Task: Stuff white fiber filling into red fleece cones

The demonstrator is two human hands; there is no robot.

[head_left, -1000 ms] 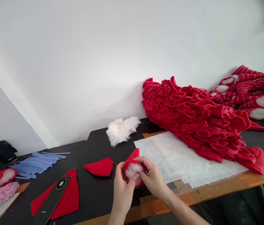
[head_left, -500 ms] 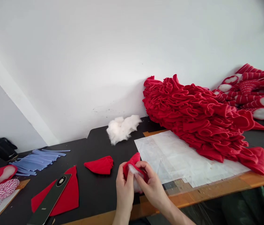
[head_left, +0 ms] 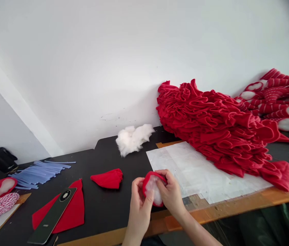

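Note:
Both hands hold a red fabric pouch (head_left: 145, 180), its round opening turned toward me and white stuffing (head_left: 155, 192) showing inside. My left hand (head_left: 139, 205) grips the left rim, thumb pressed against the stuffing. My right hand (head_left: 171, 193) pinches the right rim, its thumb also at the stuffing. The underside of the pouch is hidden. To the left of my hands a small red fabric cone (head_left: 108, 179) lies flat on the black table. A loose tuft of white stuffing (head_left: 133, 138) sits farther back, near the wall.
Right of my hands, a big heap of red fabric pieces (head_left: 211, 126) rests on white sheeting (head_left: 177, 164). Striped stuffed pieces (head_left: 275, 95) lie behind it. At left are a phone (head_left: 54, 217) on red fabric (head_left: 75, 212), blue strips (head_left: 38, 174) and red-white twine (head_left: 3, 204).
The pouch's opening has turned toward me and spread wider, exposing more stuffing. My hands have shifted slightly right, and its pointed red end no longer shows above my fingers.

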